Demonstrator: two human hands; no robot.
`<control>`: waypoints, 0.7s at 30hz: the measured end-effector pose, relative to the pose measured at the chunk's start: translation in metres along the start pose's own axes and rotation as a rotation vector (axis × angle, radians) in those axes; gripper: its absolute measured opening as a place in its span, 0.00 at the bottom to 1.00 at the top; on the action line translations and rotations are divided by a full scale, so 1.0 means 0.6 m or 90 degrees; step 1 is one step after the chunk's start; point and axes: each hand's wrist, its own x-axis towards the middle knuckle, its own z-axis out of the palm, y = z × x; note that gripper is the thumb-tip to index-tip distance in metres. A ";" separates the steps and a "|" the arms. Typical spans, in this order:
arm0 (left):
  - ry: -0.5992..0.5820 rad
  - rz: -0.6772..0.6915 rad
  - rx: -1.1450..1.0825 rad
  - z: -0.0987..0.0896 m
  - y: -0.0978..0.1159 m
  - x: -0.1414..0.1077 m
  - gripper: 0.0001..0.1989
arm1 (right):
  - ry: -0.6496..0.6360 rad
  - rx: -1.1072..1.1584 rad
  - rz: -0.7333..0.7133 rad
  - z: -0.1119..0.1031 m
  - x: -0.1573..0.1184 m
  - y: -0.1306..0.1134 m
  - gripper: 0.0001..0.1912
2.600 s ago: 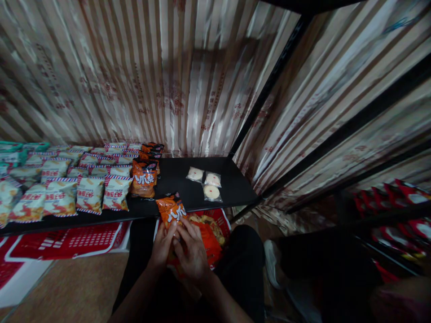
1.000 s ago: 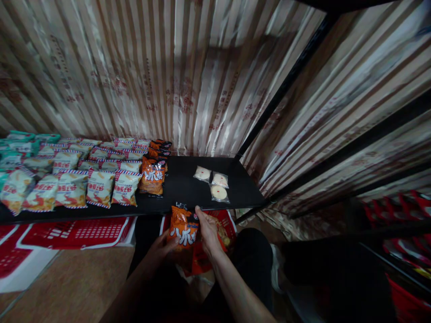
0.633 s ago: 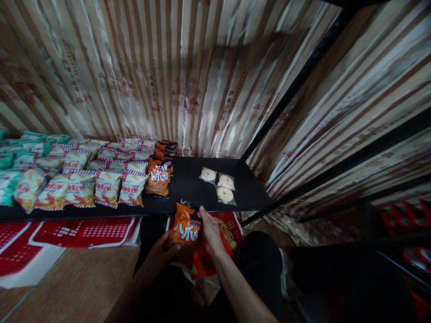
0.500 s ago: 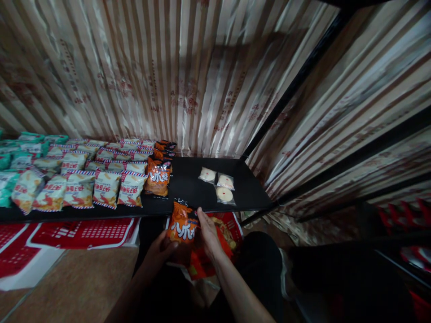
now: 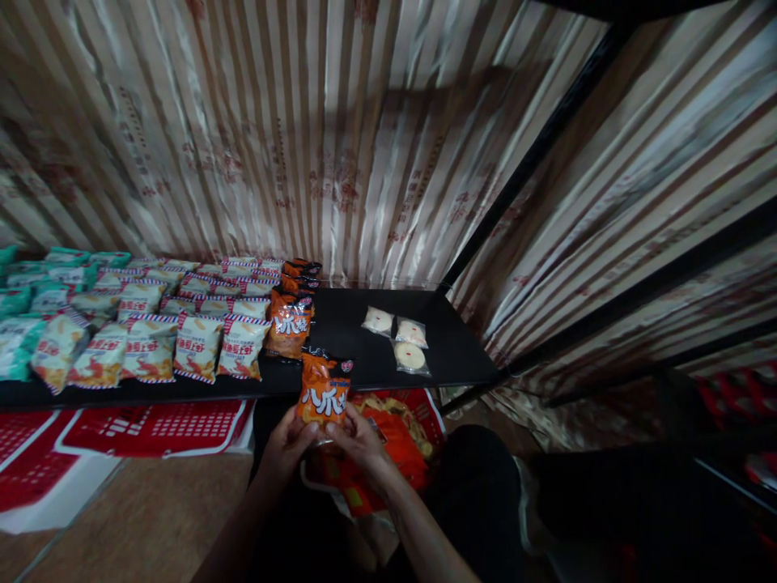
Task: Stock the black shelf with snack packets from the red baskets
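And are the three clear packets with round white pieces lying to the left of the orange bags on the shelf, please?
No, the clear packets lie to the right of the orange bags.

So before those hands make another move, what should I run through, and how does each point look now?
1. Left hand on the held orange bag: ok.
2. Right hand on it too: ok.
3. Printed front facing the camera: ok.
4. Bag's bottom end undamaged: cannot tell, the hands hide it.
5. Bag touching the black shelf: cannot tell, its top only overlaps the shelf in this view.
6. Standing orange bag upright on the shelf: ok.
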 end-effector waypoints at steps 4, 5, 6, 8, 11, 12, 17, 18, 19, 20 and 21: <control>0.018 0.014 0.012 -0.006 -0.010 0.008 0.29 | 0.007 0.005 -0.008 -0.003 0.009 0.013 0.27; 0.028 0.019 0.025 -0.007 -0.012 0.011 0.29 | 0.018 0.008 -0.010 -0.003 0.011 0.017 0.26; 0.039 0.025 0.039 -0.009 -0.015 0.013 0.28 | 0.032 0.013 -0.012 -0.002 0.014 0.020 0.26; 0.060 0.040 0.057 -0.012 -0.018 0.019 0.28 | 0.054 0.025 -0.016 -0.001 0.020 0.025 0.27; 0.086 0.061 0.064 -0.020 -0.022 0.028 0.28 | 0.045 0.020 -0.017 0.000 0.030 0.026 0.27; 0.097 0.068 0.075 -0.024 -0.025 0.030 0.28 | 0.037 0.011 -0.020 0.000 0.034 0.026 0.27; 0.186 0.128 0.198 -0.046 -0.041 0.041 0.27 | 0.044 -0.013 -0.066 0.000 0.058 0.020 0.25; 0.206 0.146 0.226 -0.048 -0.044 0.043 0.27 | 0.056 -0.012 -0.073 0.001 0.064 0.020 0.25; 0.223 0.164 0.255 -0.049 -0.047 0.043 0.27 | 0.068 -0.010 -0.078 0.002 0.070 0.020 0.24; 0.238 0.184 0.284 -0.049 -0.049 0.043 0.27 | 0.079 -0.007 -0.085 0.003 0.076 0.020 0.23; 0.251 0.204 0.314 -0.049 -0.050 0.043 0.26 | 0.086 -0.003 -0.093 0.004 0.081 0.020 0.22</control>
